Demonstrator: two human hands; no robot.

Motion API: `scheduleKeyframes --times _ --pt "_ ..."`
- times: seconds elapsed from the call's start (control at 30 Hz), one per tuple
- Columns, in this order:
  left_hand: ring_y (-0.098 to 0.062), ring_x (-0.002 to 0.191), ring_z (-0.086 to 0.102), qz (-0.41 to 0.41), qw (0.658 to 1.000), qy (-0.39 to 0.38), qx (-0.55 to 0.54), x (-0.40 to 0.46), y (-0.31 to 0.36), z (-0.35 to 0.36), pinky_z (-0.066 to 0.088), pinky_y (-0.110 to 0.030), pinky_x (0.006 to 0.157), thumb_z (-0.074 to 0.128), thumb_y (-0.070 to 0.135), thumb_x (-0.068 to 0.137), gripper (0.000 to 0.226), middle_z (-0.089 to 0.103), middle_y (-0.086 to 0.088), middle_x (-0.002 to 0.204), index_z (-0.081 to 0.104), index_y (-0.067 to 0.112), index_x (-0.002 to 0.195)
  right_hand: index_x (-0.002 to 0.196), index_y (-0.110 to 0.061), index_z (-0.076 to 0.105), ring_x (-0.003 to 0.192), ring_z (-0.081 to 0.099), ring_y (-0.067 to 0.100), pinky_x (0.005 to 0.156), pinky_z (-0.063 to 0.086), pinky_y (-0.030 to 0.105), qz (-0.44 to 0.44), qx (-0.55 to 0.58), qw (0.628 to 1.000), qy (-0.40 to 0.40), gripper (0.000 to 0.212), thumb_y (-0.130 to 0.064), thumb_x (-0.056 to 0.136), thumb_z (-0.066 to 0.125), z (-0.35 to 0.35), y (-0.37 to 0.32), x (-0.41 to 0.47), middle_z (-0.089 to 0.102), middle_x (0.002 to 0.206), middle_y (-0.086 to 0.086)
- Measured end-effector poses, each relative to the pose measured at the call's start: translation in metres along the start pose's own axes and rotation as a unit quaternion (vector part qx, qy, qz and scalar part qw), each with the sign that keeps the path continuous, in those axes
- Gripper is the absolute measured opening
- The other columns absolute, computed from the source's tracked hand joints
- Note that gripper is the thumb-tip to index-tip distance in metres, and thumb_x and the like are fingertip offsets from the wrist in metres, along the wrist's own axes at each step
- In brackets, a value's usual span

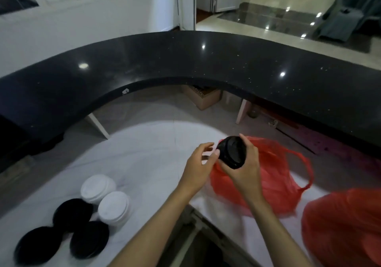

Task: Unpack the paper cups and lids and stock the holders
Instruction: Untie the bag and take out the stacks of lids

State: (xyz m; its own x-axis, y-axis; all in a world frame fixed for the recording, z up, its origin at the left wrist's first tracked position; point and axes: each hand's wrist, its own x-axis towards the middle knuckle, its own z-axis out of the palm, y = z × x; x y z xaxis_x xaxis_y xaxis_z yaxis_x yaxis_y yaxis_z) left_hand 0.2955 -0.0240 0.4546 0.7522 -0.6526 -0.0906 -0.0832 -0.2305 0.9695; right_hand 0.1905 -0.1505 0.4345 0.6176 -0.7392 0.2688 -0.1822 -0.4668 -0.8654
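Black lid stacks are set at the desk's near left edge: three of them, one nearest the corner, one just right of it, one behind and between them. Two white lid stacks are placed just beyond, one touching the black ones, the other behind it and to the left. All five rest on the white cloth-covered desk, close together.

At the near right corner a red bag is seen, blurred and cut by the frame. A second red bag, thin plastic with loop handles, lies farther in on the right side of the desk, partly under the forearms.

Above that second bag a black lid stack is held clear of the desk. It is gripped by the right hand, whose fingers are curled round its far and right side with the thumb on the near rim. The left hand is raised just left of the stack, fingers loosely spread and slightly bent; its thumb tip appears to touch the stack's left edge, though nothing is clasped by it.

Beyond the desk's far edge a curved black stone counter is raised, speckled and glossy. Under it a cardboard box is partly seen. A polished floor lies farther off.
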Motion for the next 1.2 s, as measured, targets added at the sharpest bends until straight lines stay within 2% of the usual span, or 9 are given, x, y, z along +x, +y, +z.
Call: scheduleKeyframes --times 0.07,0.2,0.37,0.5,0.57,0.7,0.87,1.03,1.2 --pt "-0.008 0.105 0.072 -0.066 0.993 -0.013 -0.094 -0.019 0.002 -0.016 0.062 -0.037 0.092 0.071 0.044 0.097 0.041 0.064 0.008 0.129 0.058 0.031 0.133 0.151 -0.024 0.046 0.127 0.048 0.008 0.104 0.043 0.017 -0.040 -0.017 0.998 -0.039 0.091 -0.021 0.074 0.093 0.019 -0.015 -0.017 0.049 0.139 -0.002" --pt "-0.020 0.097 0.076 -0.125 0.976 0.036 -0.177 -0.063 -0.012 -0.062 0.065 -0.041 0.082 0.082 0.024 0.090 0.049 0.067 -0.004 0.125 0.057 0.024 0.133 0.151 -0.022 0.047 0.132 0.048 0.012 0.111 0.046 0.029 -0.083 -0.017 0.989 -0.119 0.096 -0.014 0.068 0.095 0.057 -0.041 -0.053 0.045 0.143 0.000" --pt "-0.023 0.101 0.076 -0.145 0.956 0.097 -0.236 -0.121 -0.043 -0.132 0.064 -0.040 0.085 0.079 0.013 0.091 0.041 0.070 -0.011 0.123 0.063 0.022 0.128 0.159 -0.029 0.037 0.145 0.041 0.014 0.116 0.044 0.046 -0.132 -0.039 0.962 -0.237 0.098 -0.033 0.078 0.091 0.099 -0.076 -0.102 0.037 0.155 -0.006" --pt "-0.031 0.110 0.073 -0.146 0.935 0.141 -0.289 -0.164 -0.068 -0.187 0.063 -0.045 0.090 0.084 0.014 0.087 0.043 0.071 -0.014 0.123 0.067 0.022 0.127 0.163 -0.034 0.023 0.153 0.031 0.011 0.124 0.023 0.063 -0.206 -0.102 0.930 -0.287 0.096 -0.053 0.086 0.077 0.134 -0.107 -0.136 0.035 0.162 -0.007" --pt "-0.031 0.113 0.072 -0.142 0.926 0.154 -0.313 -0.183 -0.077 -0.210 0.062 -0.049 0.093 0.084 0.016 0.084 0.047 0.072 -0.012 0.122 0.068 0.023 0.127 0.164 -0.033 0.020 0.155 0.027 0.009 0.127 0.023 0.058 -0.214 -0.093 0.920 -0.315 0.096 -0.052 0.088 0.076 0.149 -0.120 -0.152 0.031 0.165 -0.008" --pt "-0.025 0.115 0.072 -0.135 0.919 0.176 -0.325 -0.217 -0.089 -0.246 0.061 -0.049 0.095 0.076 0.006 0.092 0.044 0.073 -0.007 0.125 0.065 0.020 0.132 0.165 -0.032 0.016 0.156 0.026 0.007 0.123 0.036 0.034 -0.208 -0.045 0.906 -0.365 0.103 -0.042 0.088 0.082 0.177 -0.138 -0.181 0.021 0.169 -0.011" --pt "-0.024 0.115 0.072 -0.162 0.908 0.220 -0.318 -0.257 -0.115 -0.285 0.061 -0.050 0.093 0.077 0.007 0.091 0.046 0.071 -0.007 0.126 0.063 0.019 0.133 0.163 -0.030 0.024 0.150 0.036 0.006 0.119 0.041 0.033 -0.221 -0.018 0.886 -0.408 0.093 -0.042 0.090 0.081 0.213 -0.153 -0.210 0.036 0.162 -0.012" --pt "-0.019 0.107 0.075 -0.216 0.895 0.249 -0.302 -0.304 -0.144 -0.313 0.064 -0.038 0.084 0.076 0.007 0.092 0.037 0.070 -0.008 0.126 0.063 0.012 0.126 0.160 -0.036 0.029 0.139 0.047 0.007 0.111 0.047 0.029 -0.247 -0.046 0.842 -0.478 0.087 -0.047 0.090 0.079 0.244 -0.158 -0.241 0.044 0.153 -0.012" --pt "-0.026 0.101 0.074 -0.263 0.886 0.291 -0.247 -0.323 -0.163 -0.324 0.062 -0.028 0.069 0.080 0.008 0.090 0.027 0.072 -0.007 0.115 0.069 0.011 0.114 0.155 -0.029 0.042 0.132 0.054 0.019 0.106 0.049 0.038 -0.321 -0.134 0.818 -0.458 0.084 -0.061 0.084 0.075 0.274 -0.151 -0.270 0.060 0.141 -0.005"
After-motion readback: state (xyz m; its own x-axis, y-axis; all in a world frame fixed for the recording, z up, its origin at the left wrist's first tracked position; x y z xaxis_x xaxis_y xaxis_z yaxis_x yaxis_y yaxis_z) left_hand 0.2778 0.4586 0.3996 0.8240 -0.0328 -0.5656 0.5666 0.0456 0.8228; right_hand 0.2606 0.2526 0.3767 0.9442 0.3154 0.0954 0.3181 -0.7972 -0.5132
